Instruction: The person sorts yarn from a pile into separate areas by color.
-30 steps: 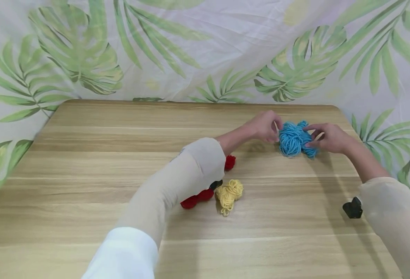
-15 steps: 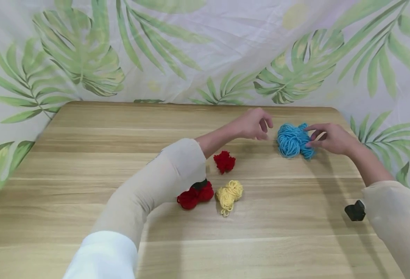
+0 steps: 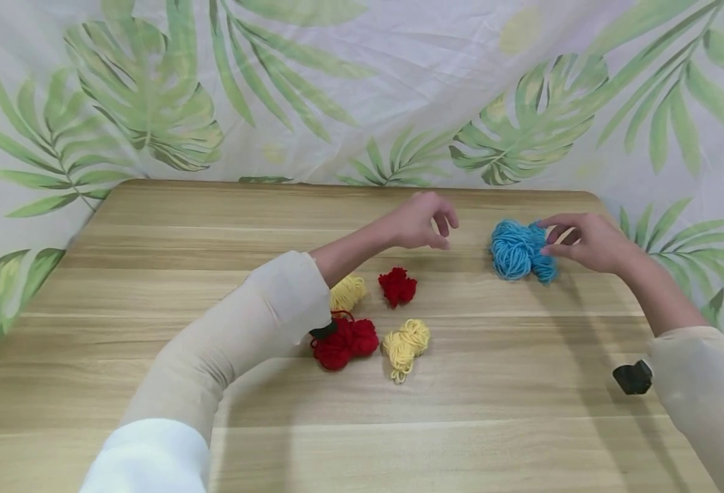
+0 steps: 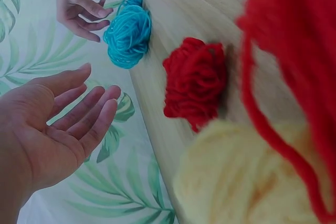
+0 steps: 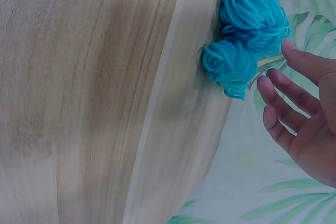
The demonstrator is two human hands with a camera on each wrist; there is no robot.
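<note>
A blue yarn bundle (image 3: 512, 250), pinched in at its middle, lies on the table toward the far right. Beside its right end is my right hand (image 3: 588, 242), fingers loosely bent; the right wrist view shows the fingertips (image 5: 266, 85) close to the yarn with nothing in the grasp. To the left of the bundle, my left hand (image 3: 420, 220) hovers above the table. It is relaxed and holds nothing, its palm (image 4: 50, 140) bare in the left wrist view. Nearest below it sits a small red yarn bundle (image 3: 397, 287).
A larger red bundle (image 3: 345, 343) and a yellow bundle (image 3: 406, 348) lie side by side mid-table. Another yellow bundle (image 3: 347, 293) is partly hidden by my left sleeve (image 3: 276, 301). The wooden table (image 3: 491, 445) ends at a leaf-patterned cloth (image 3: 399, 75).
My left hand has moved left, away from the blue yarn bundle. The red bundles and a second yellow one have come into view from behind the sleeve. My right hand stays nearly still.
</note>
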